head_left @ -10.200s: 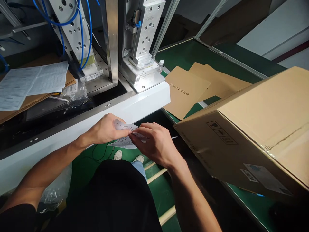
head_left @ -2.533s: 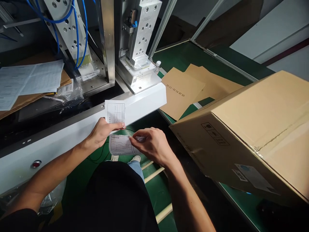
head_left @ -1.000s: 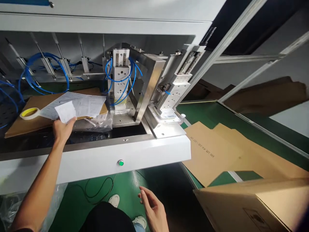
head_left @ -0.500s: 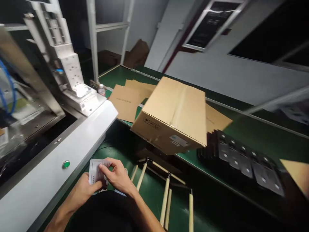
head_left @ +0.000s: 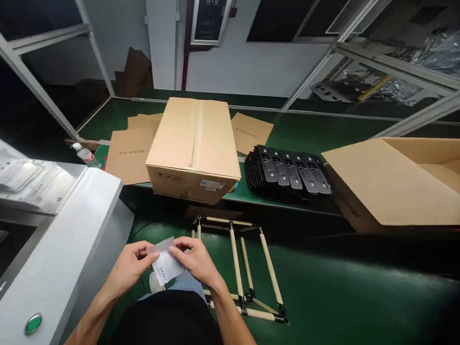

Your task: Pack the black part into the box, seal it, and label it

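A small sheet of printed paper [head_left: 166,264] is held up low in the view, in front of my body. My left hand [head_left: 131,266] pinches its left edge between thumb and fingers. On the upper right edge, the thumb and fingers of my right hand [head_left: 196,258] are closed on the same sheet. Beyond my hands, a taped cardboard box [head_left: 196,136] with a white label on its front sits at the edge of the green table [head_left: 294,125].
Black plastic parts [head_left: 289,170] stand in a row right of the box. Farther right is an open carton [head_left: 391,182]. A tube frame [head_left: 235,261] stands on the floor. At left are a white machine [head_left: 79,230], a bottle [head_left: 86,155] and flat cardboard [head_left: 131,155].
The view has swung right, bringing the open carton fully in and most of the machine out. The paper is now tilted, with both hands at its edges and more print showing.
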`<state>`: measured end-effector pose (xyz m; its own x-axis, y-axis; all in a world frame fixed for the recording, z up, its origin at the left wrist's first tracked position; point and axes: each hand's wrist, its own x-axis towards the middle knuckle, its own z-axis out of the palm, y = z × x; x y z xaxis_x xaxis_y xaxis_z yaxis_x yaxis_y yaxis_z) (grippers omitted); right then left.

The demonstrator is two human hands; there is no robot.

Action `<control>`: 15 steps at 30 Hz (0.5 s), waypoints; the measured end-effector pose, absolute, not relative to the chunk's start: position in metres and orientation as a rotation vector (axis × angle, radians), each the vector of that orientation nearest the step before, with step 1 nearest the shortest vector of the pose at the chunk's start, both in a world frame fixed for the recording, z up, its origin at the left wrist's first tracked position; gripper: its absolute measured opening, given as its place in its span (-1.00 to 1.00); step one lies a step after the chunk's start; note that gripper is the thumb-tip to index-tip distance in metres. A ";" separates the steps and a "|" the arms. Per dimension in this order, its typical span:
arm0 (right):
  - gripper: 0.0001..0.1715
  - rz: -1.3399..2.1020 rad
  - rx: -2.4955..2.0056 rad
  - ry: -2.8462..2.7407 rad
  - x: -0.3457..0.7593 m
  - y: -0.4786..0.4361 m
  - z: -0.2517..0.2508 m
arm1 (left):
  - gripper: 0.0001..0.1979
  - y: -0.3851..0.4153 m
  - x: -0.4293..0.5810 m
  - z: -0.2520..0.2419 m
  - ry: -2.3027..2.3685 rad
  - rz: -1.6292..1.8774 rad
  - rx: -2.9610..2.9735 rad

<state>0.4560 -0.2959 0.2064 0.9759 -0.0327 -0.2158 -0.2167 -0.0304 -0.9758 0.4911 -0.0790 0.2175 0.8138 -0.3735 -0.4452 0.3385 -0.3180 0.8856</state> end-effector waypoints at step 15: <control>-0.54 -0.524 -1.357 1.172 0.567 -0.589 0.061 | -0.44 -0.247 0.625 0.258 0.180 -0.233 1.629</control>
<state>0.5669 -0.5894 0.0608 0.3896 -0.8574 -0.3361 -0.3210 0.2157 -0.9222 0.6248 -0.2475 0.2578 0.9656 -0.0241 -0.2590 0.2568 -0.0714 0.9638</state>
